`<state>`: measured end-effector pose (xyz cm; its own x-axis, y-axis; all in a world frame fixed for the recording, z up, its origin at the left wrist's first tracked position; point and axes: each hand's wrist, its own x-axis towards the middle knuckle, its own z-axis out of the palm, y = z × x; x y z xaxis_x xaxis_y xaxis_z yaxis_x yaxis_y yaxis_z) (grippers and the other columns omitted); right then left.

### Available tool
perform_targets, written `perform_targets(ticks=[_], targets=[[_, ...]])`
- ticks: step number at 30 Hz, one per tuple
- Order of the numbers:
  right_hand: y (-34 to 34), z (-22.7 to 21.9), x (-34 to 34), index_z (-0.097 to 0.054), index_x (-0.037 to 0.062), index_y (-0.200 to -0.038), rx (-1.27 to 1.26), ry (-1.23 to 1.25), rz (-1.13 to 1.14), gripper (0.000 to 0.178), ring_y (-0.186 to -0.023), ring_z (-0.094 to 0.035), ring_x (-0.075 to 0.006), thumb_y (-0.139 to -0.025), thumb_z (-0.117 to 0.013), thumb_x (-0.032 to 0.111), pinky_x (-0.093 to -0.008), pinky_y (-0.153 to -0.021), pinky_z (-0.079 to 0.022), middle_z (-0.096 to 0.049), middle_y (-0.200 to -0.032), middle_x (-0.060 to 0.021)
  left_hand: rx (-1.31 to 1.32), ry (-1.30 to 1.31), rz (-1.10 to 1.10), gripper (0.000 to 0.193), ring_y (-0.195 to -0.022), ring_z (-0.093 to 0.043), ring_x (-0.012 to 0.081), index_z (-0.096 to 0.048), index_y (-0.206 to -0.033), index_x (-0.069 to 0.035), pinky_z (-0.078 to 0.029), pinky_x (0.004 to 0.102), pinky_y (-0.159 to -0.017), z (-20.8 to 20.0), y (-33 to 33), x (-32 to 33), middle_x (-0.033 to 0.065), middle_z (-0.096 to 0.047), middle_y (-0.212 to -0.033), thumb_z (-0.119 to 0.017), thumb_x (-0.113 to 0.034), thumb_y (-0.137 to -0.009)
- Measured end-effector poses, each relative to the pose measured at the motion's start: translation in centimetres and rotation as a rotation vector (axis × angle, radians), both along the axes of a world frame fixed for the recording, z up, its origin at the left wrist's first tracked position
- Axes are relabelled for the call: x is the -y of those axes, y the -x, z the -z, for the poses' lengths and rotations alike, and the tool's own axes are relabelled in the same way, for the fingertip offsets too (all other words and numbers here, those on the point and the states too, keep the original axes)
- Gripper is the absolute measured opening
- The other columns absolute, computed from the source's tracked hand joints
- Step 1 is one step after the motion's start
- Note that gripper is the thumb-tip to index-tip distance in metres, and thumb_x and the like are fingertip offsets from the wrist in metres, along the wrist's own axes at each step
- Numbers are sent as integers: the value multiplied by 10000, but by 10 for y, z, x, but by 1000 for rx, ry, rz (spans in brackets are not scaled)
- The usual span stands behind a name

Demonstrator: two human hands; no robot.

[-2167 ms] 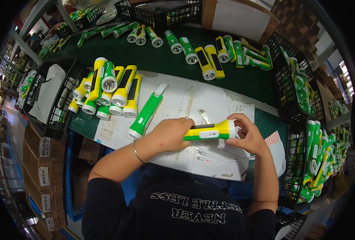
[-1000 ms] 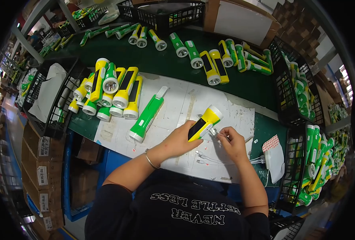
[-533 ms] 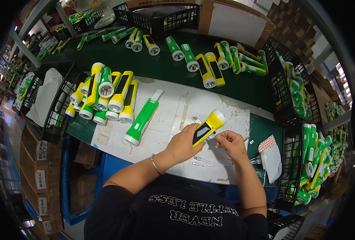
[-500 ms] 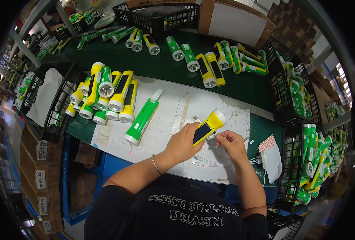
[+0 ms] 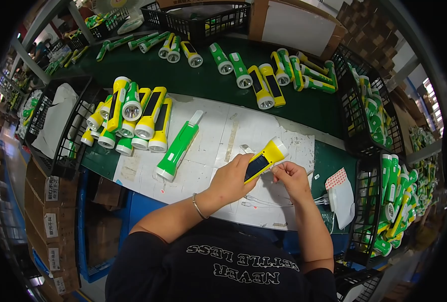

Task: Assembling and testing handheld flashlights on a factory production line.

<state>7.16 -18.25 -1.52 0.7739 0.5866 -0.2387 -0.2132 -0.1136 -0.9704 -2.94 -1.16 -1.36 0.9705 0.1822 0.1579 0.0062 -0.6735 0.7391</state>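
Observation:
My left hand (image 5: 228, 178) is wrapped around a yellow flashlight (image 5: 269, 155) with a dark solar panel and a white head. Its head points up and to the right, above the white work surface (image 5: 218, 136). Thumb and fingers pinched, my right hand (image 5: 294, 180) is close beside the flashlight's near side; what lies between those fingertips is too small to make out. Below the hands, thin white cables (image 5: 263, 203) with small plugs run to a white box-like piece (image 5: 341, 200) at the right. A green flashlight (image 5: 175, 151) lies alone left of my left hand.
A pile of yellow and green flashlights (image 5: 152, 113) rises at the left, beside a black crate (image 5: 85, 108). More flashlights (image 5: 263, 93) lie along the green tabletop (image 5: 183, 78) at the back. Black crates full of flashlights (image 5: 369, 110) stand on the right, one nearer me (image 5: 367, 211).
The flashlight in my left hand has tilted slightly and shifted a little to the right. My right hand stays pinched beside it, barely moved.

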Motion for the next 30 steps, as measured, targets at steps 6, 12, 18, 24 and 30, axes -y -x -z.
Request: perform_targets(ticks=[6, 12, 18, 24, 30], targets=[[3, -13, 13, -621, 5, -890, 38, 139, -285, 234, -672, -555, -62, -749, -689, 179, -204, -612, -441, -634, -780, -39, -18, 352, -115, 483, -891, -575, 253, -389, -1130, -9, -463, 336, -765, 14, -10, -14, 147, -541, -1016, -656, -194, -773], [20, -14, -8, -557, 22, -986, 199, 15, -269, 313, -748, -497, -79, -802, -643, 260, -244, -669, -422, -551, -797, -22, 22, 1266, 283, 644, -1191, -377, 207, -198, -1351, -58, -305, 330, -991, -4, -14, 17, 144, -373, -1306, -577, -205, -851], [-149, -77, 104, -586, -22, -774, 848, 738, 561, 480, -630, -580, -295, -807, -553, 456, -390, -587, -437, -597, -679, -171, -10, 1062, 228, 745, -1237, -281, 221, -92, -1405, -140, -269, 393, -997, -6, -1, -5, 126, -254, -1371, -516, -412, -856], [-206, -124, 127, -499, 44, -1147, 885, 1372, 857, 602, -903, -588, -351, -769, -556, 509, -441, -746, -473, -560, -1098, -192, -65, 1137, 222, 613, -1129, -406, 183, -187, -1368, -120, -363, 334, -927, -6, -2, -4, 88, -364, -1246, -505, -297, -875], [-183, -41, -32, -440, 127, -1224, 962, 817, 228, 580, -1008, -549, -328, -745, -601, 411, -397, -823, -456, -558, -1122, -157, -139, 1134, 151, 503, -1078, -457, 168, -272, -1322, -111, -387, 291, -893, -2, 0, -7, 81, -403, -1212, -492, -223, -883]])
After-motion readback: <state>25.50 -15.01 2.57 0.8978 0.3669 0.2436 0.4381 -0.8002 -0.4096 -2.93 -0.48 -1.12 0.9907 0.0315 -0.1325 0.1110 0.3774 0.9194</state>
